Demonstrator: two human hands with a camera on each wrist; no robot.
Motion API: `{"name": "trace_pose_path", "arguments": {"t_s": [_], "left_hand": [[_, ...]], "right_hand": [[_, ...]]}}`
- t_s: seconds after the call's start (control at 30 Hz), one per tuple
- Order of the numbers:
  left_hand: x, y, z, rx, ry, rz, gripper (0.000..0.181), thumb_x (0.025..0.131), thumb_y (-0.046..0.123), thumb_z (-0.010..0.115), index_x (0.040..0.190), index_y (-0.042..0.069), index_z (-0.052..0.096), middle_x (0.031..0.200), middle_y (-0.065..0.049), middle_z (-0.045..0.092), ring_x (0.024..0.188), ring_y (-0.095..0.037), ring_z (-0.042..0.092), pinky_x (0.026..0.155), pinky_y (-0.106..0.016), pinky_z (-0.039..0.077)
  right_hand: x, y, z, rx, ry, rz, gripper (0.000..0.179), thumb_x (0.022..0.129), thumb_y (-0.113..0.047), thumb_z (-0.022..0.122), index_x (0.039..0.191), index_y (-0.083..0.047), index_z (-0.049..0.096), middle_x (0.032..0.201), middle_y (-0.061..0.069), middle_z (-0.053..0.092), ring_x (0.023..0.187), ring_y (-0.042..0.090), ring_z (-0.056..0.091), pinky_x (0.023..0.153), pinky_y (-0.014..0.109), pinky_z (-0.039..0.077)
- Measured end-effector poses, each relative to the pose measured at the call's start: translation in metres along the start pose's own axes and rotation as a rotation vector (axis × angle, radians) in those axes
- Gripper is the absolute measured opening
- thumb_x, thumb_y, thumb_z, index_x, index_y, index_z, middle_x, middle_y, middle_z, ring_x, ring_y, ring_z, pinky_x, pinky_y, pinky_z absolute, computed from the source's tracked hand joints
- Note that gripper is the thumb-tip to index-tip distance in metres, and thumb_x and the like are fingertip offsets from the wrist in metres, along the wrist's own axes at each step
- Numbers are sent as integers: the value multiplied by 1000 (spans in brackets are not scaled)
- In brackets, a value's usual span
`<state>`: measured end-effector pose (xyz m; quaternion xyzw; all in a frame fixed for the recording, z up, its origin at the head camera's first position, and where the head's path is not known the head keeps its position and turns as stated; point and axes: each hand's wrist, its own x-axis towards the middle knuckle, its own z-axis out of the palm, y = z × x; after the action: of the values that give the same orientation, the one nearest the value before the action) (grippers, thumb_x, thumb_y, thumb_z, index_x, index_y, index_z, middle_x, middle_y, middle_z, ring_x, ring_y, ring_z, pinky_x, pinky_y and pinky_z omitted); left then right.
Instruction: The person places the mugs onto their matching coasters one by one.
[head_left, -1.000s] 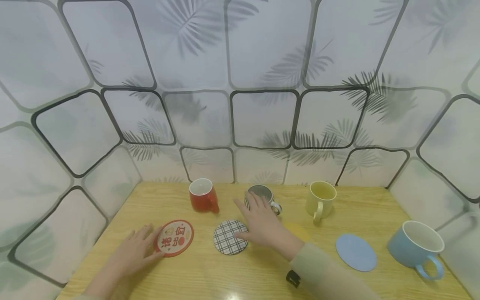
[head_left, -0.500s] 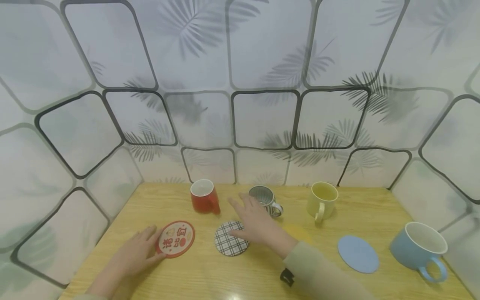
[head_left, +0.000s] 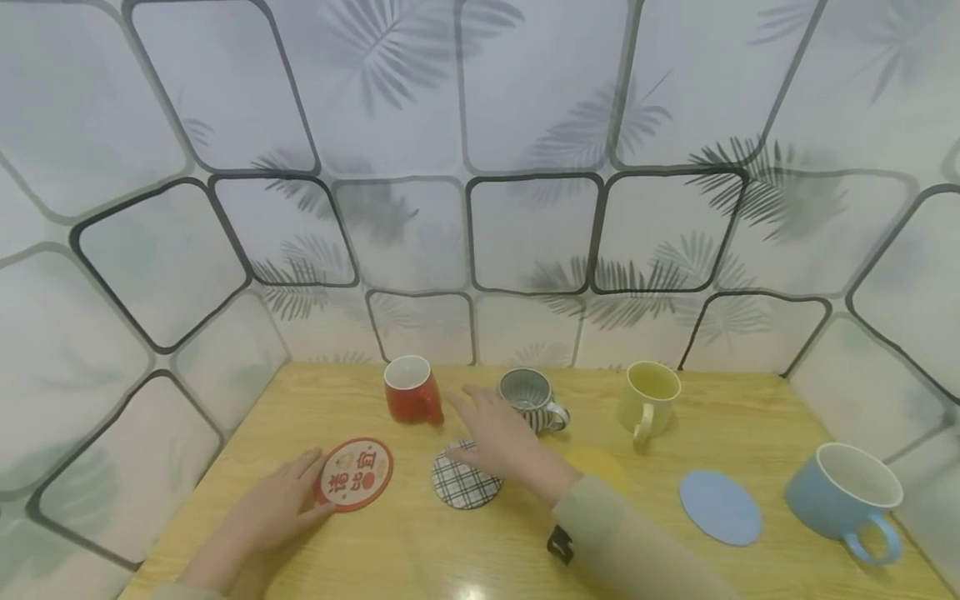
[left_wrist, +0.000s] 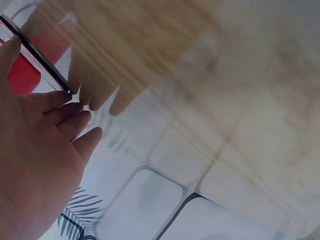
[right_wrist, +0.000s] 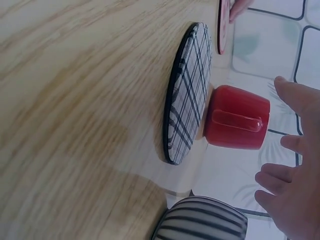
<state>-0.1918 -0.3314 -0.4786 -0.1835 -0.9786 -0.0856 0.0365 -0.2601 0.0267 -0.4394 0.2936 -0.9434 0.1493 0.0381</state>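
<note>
My left hand [head_left: 277,504] holds the left edge of a round red-rimmed coaster [head_left: 356,475] with red characters. Its thumb and index finger lie at the rim, and the left wrist view shows the coaster [left_wrist: 37,55] edge-on between them. My right hand [head_left: 491,429] hovers with fingers spread, holding nothing. Below it lies a black-and-white plaid coaster [head_left: 465,487], partly covered by the hand in the head view. A red mug [head_left: 412,400] stands just left of its fingertips. Close on its right is a striped mug [head_left: 528,400], its left side partly hidden.
A yellow mug [head_left: 648,404] stands at the back right. Under the right forearm lies a yellow coaster [head_left: 596,467], partly hidden. Farther right are a blue coaster [head_left: 720,507] and a blue mug [head_left: 840,496]. A patterned curtain [head_left: 525,233] closes off the back and sides.
My right hand has moved left, from in front of the striped mug toward the red mug, uncovering more of the striped one. My left hand and its coaster have stayed put.
</note>
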Motion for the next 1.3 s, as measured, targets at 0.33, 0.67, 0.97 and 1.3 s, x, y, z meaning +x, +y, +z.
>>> {"name": "trace_pose_path", "arguments": {"t_s": [0.33, 0.67, 0.97, 1.3], "left_hand": [[1, 3, 2, -15, -21, -13, 84, 93, 49, 76, 147, -12, 54, 154, -34, 51, 140, -54, 53, 115, -65, 48], [-2, 1, 7, -12, 6, -8, 82, 93, 47, 76, 146, -12, 54, 153, -34, 53, 139, -53, 54, 114, -64, 49], [-2, 1, 4, 15, -4, -2, 83, 94, 49, 74, 146, -12, 54, 154, -34, 52, 141, -52, 53, 116, -63, 48], [1, 3, -1, 25, -49, -20, 83, 96, 50, 72, 148, -12, 52, 155, -34, 50, 144, -52, 51, 118, -63, 46]], "right_hand": [[11, 1, 10, -5, -4, -7, 81, 98, -48, 74, 163, -13, 39, 163, 21, 46, 151, 38, 47, 124, 55, 44], [21, 2, 22, 11, -12, -2, 83, 98, -49, 74, 162, -9, 41, 157, 17, 53, 145, 34, 53, 121, 50, 49], [30, 4, 35, 129, -45, 59, 81, 98, -50, 72, 162, -11, 42, 153, 18, 56, 140, 33, 57, 115, 51, 54], [50, 9, 35, 279, -41, 49, 67, 99, -39, 73, 152, -4, 53, 140, 21, 65, 132, 36, 63, 114, 53, 54]]}}
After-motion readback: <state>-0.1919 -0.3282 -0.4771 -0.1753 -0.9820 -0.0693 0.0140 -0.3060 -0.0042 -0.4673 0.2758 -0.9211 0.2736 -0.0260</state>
